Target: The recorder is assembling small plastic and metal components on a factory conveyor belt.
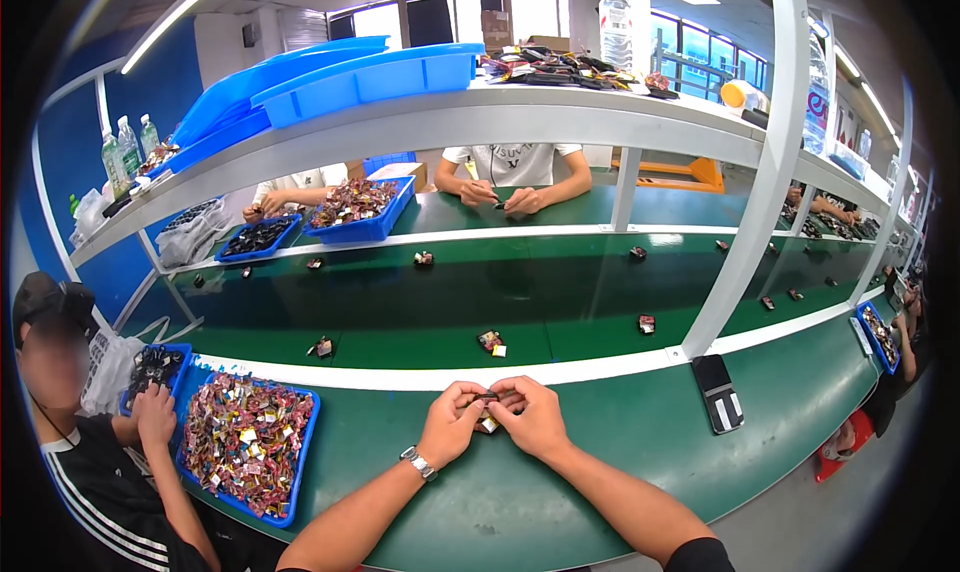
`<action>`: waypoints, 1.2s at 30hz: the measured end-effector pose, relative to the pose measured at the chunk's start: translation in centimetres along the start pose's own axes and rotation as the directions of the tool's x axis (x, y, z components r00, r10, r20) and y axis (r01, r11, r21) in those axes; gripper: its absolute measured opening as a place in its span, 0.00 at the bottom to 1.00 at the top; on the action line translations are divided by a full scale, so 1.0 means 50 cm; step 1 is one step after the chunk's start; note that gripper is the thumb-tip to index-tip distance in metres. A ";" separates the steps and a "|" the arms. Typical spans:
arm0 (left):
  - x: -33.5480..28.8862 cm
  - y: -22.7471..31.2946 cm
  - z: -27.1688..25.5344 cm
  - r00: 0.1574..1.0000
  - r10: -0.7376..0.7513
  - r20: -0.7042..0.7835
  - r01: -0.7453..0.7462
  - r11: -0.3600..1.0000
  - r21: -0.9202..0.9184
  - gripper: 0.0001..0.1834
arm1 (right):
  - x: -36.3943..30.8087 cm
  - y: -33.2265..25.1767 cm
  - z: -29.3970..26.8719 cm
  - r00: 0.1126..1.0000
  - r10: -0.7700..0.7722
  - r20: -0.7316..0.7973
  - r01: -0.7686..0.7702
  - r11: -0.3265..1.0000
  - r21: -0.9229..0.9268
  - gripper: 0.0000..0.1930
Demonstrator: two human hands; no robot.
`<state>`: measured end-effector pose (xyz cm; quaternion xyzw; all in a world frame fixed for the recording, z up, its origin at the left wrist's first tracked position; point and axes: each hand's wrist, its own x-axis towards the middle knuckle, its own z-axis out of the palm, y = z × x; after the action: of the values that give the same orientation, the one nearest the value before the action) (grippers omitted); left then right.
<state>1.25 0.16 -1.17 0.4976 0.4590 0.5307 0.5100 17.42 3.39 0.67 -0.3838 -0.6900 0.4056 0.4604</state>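
Green bench [620,442], belt [450,302] behind with scattered parts. Blue tray [300,452] of mixed pieces at left, co-worker's hand [155,412] on its far side. Left hand [452,420] and right hand [530,412] pressed together, both pinching small dark part [487,400] just above bench edge. Likely mid-assembly, fitting pieces. Next: firm squeeze, steady alignment.

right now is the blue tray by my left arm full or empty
Full: the blue tray is heaped to its rim with small colourful parts, left of the left hand.
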 end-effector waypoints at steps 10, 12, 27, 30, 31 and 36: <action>0.012 0.019 0.002 0.999 -0.033 -0.011 0.031 0.992 -0.122 0.18 | 0.218 0.115 -0.154 0.900 0.092 -0.425 -0.219 0.940 -0.262 0.14; 0.014 0.011 0.004 1.000 -0.009 -0.009 0.008 0.990 -0.140 0.17 | 0.240 0.152 -0.181 0.898 0.116 -0.424 -0.268 0.909 -0.319 0.15; 0.027 -0.004 -0.049 0.978 -0.039 -0.205 0.020 0.995 -0.095 0.10 | 0.196 0.087 -0.015 0.998 -0.042 0.037 0.055 0.861 -0.506 0.33; 0.034 0.015 -0.059 0.976 -0.094 -0.199 0.063 0.986 -0.157 0.15 | 0.116 0.013 -0.061 0.944 -0.149 0.293 0.246 0.913 -0.327 0.32; 0.036 0.023 -0.062 0.986 -0.166 -0.004 0.160 0.957 -0.241 0.17 | 0.087 -0.016 -0.067 0.926 -0.158 0.343 0.274 0.906 -0.323 0.33; 0.025 0.015 -0.088 0.861 -0.232 0.453 0.340 0.924 -0.173 0.23 | 0.019 -0.076 -0.056 0.846 -0.269 0.461 0.440 0.840 -0.317 0.31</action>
<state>-3.18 1.46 -0.73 0.4593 0.3366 0.3806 0.7286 19.18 3.40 5.16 -0.2435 -0.8984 0.2264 0.2869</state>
